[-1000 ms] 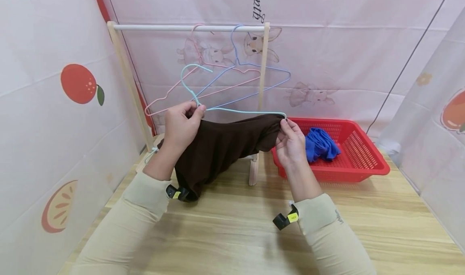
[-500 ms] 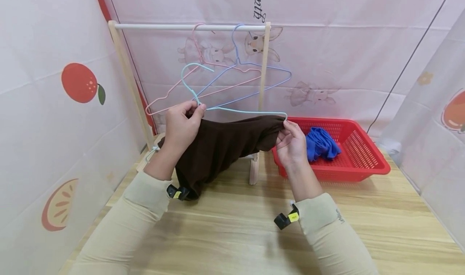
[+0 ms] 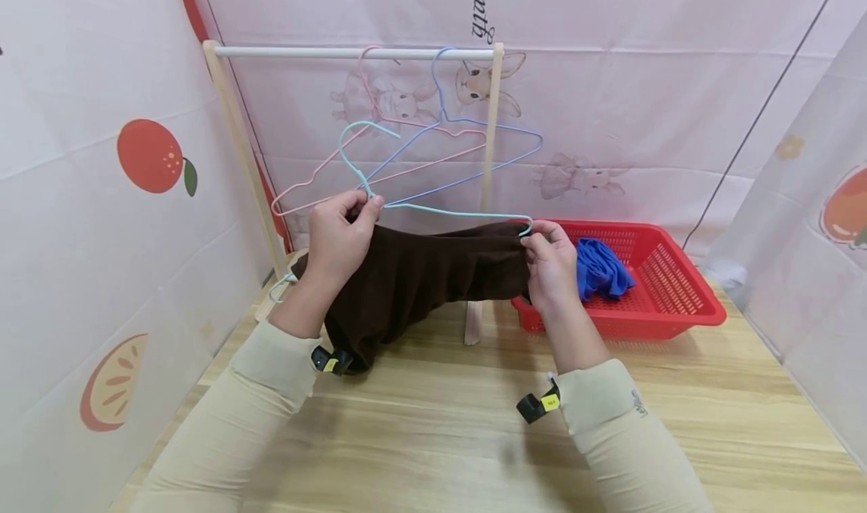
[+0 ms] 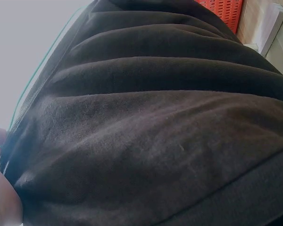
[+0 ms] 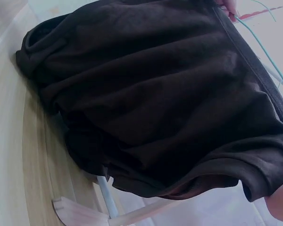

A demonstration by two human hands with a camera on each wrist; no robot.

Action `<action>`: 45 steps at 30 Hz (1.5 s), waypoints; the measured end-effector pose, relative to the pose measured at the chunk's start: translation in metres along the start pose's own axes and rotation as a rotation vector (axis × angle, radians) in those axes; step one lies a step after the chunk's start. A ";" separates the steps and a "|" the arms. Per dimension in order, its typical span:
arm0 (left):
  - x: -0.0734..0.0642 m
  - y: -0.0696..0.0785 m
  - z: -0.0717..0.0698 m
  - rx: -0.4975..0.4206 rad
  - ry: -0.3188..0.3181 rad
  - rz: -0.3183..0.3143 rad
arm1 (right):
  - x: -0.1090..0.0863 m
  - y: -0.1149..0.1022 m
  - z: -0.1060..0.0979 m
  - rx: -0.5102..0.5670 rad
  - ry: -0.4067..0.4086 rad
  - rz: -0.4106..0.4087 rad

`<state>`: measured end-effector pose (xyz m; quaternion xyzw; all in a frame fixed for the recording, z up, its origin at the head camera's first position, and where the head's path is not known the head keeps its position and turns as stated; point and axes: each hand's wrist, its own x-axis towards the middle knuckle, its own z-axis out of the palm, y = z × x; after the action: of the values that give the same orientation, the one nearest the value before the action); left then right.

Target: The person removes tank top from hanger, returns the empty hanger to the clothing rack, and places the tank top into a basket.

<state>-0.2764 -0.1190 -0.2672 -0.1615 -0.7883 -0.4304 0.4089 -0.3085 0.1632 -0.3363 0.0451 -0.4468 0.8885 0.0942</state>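
Observation:
A dark brown garment (image 3: 433, 265) hangs in folds between both hands; its exact kind does not show. My left hand (image 3: 341, 235) pinches the neck of a mint-green wire hanger (image 3: 460, 213) together with the garment's upper edge. At the hanger's right end, my right hand (image 3: 552, 265) holds the garment's edge between thumb and fingers, by the hanger's curled tip. In the left wrist view, the folded cloth (image 4: 146, 122) fills most of the picture. The right wrist view shows the garment (image 5: 146, 84) spread wide, its lower part drooping over the table.
Behind stands a wooden rack with a white rail (image 3: 291, 51), where a pink hanger (image 3: 305, 178) and a blue hanger (image 3: 515, 128) hang. A red basket (image 3: 677, 321) at the right contains a blue cloth (image 3: 603, 268). Printed curtains enclose the wooden table (image 3: 433, 430).
My right hand has shifted slightly right and lower, stretching the garment's edge outward. The hanger's curled right tip now shows in front of the cloth. My left hand stays nearly still.

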 end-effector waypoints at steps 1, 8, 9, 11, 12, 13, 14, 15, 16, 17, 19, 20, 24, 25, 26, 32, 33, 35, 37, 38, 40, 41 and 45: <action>0.000 0.000 0.000 0.000 0.001 -0.001 | 0.000 0.000 0.000 -0.014 0.005 -0.004; -0.002 0.000 0.001 -0.021 0.010 0.000 | 0.000 0.002 -0.001 0.039 0.018 0.051; -0.003 0.000 0.001 -0.020 0.013 0.004 | 0.000 0.003 -0.002 0.040 0.017 0.054; -0.003 0.001 0.002 -0.015 0.022 0.014 | -0.001 0.004 -0.002 0.053 -0.001 0.061; -0.003 0.001 0.002 -0.013 0.030 0.017 | -0.001 0.005 -0.002 0.050 -0.013 0.063; -0.003 0.001 0.003 -0.015 0.037 0.018 | -0.001 0.006 -0.002 0.046 -0.026 0.064; -0.003 0.002 0.004 -0.019 0.044 0.018 | -0.001 0.007 -0.001 0.041 -0.039 0.062; -0.002 0.002 0.004 -0.021 0.051 0.018 | -0.001 0.008 -0.001 0.036 -0.051 0.059; -0.002 0.003 0.005 -0.026 0.056 0.016 | -0.002 0.008 -0.001 0.031 -0.063 0.059; -0.001 0.004 0.005 -0.032 0.059 0.015 | -0.002 0.009 0.000 0.018 -0.070 0.059; -0.001 0.006 0.006 -0.047 0.056 0.011 | -0.002 0.010 0.000 0.013 -0.085 0.065; 0.000 0.006 0.007 -0.052 0.053 0.010 | -0.002 0.010 0.000 0.010 -0.096 0.068; 0.000 0.007 0.009 -0.068 0.034 0.004 | -0.003 0.009 0.002 0.003 -0.139 0.094; 0.000 0.007 0.010 -0.075 0.030 0.000 | -0.004 0.009 0.003 -0.001 -0.154 0.097; 0.000 0.007 0.010 -0.083 0.025 -0.007 | -0.004 0.009 0.004 -0.003 -0.164 0.097; 0.002 0.008 0.012 -0.134 -0.014 -0.048 | -0.007 0.012 0.005 -0.285 -0.271 0.036; 0.002 0.008 0.012 -0.138 -0.017 -0.052 | -0.007 0.013 0.005 -0.390 -0.298 0.010; 0.003 0.009 0.013 -0.151 -0.022 -0.064 | -0.008 0.013 0.005 -0.608 -0.356 -0.054; 0.004 0.011 0.015 -0.165 -0.025 -0.076 | -0.008 0.015 0.007 -0.782 -0.400 -0.112; 0.004 0.013 0.016 -0.173 -0.027 -0.083 | -0.008 0.016 0.008 -0.852 -0.418 -0.142; 0.005 0.016 0.018 -0.188 -0.027 -0.093 | -0.009 0.018 0.010 -0.946 -0.449 -0.181; 0.005 0.019 0.019 -0.197 -0.026 -0.095 | -0.009 0.020 0.011 -0.984 -0.457 -0.194; 0.003 0.030 0.020 -0.217 -0.033 -0.100 | -0.010 0.028 0.017 -1.101 -0.490 -0.240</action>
<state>-0.2699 -0.0854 -0.2542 -0.1724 -0.7510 -0.5302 0.3539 -0.3050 0.1322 -0.3496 0.2429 -0.8405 0.4744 0.0978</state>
